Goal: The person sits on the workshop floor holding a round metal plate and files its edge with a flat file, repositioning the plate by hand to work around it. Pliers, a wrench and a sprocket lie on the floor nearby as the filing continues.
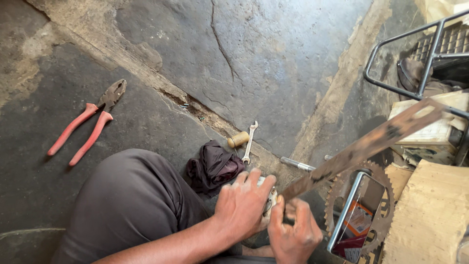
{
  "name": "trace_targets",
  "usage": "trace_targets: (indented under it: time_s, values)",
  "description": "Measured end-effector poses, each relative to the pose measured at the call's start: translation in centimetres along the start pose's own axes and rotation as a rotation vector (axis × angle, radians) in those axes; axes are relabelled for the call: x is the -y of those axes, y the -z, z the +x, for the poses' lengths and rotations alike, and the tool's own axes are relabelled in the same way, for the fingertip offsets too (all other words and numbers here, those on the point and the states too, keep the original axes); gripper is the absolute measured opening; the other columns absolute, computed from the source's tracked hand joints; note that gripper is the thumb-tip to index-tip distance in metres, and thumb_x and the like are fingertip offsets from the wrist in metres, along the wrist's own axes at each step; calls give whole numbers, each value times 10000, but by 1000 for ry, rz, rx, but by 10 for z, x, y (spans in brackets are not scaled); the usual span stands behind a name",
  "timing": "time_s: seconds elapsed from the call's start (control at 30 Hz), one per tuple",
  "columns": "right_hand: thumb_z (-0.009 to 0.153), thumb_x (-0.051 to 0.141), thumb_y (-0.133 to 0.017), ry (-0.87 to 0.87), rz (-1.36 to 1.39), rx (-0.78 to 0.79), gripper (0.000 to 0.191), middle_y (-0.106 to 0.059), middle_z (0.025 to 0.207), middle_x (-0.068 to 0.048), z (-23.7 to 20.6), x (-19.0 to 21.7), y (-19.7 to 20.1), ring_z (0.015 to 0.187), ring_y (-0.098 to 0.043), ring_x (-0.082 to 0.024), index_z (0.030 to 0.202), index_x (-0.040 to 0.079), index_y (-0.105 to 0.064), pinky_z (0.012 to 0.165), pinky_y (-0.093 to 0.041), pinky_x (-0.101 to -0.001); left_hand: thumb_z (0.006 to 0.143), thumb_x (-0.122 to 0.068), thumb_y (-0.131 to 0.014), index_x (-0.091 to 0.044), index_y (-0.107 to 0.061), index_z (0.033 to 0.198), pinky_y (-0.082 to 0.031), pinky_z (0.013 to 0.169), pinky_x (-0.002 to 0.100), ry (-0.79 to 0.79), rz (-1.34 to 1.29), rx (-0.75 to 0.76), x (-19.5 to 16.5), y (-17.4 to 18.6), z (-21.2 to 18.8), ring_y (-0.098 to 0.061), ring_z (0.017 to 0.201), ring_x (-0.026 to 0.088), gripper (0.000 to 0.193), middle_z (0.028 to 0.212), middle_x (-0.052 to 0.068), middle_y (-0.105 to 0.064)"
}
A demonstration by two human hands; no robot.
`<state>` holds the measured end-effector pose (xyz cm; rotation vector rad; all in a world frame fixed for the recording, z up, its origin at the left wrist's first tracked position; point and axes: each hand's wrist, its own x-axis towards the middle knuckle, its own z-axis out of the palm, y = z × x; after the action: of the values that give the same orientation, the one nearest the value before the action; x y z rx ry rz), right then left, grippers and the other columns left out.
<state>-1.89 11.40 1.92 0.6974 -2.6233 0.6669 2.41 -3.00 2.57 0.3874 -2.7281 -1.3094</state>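
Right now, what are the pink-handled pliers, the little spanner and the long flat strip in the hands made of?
Pliers: dull grey metal jaws, handles seemingly in pink plastic sleeves.
Spanner: bright, silvery metal, probably steel.
Flat strip: metal with cut-out holes, brown and patchy, so likely rusty; right hand grips its end, beside the left hand.

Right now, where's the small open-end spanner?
Head view, centre: the spanner lies on the stone floor, beside a wooden handle, just above the dark rag and left hand.

both hands [266, 217] low, fingers curled, side by side
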Motion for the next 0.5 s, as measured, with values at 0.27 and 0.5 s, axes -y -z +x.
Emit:
trace_targets:
  time_s: [0.27, 0.5]
  values:
    - [802, 115, -804, -109, 19, 98, 197, -729, 741, -121, 7, -6, 10, 644, -733, -226, 928, 20, -686, 628, -568, -346, 727, -356, -821, -116, -560, 1128, -578, 613, 497, 12, 43, 26, 0, -1, -1, -655, 1010, 358, 535, 1092, 146, -584]
    - [793, 112, -788, -332, 145, 263, 194, -757, 682, -98, 9, -8, 13, 585, -750, -171, 951, 24, -719, 583, -593, -322, 703, -416, -883, -121, -552, 1160, -570, 608, 488, -25, 38, 30, 0, 0, -1, -655, 1012, 353, 636, 1107, 140, -579]
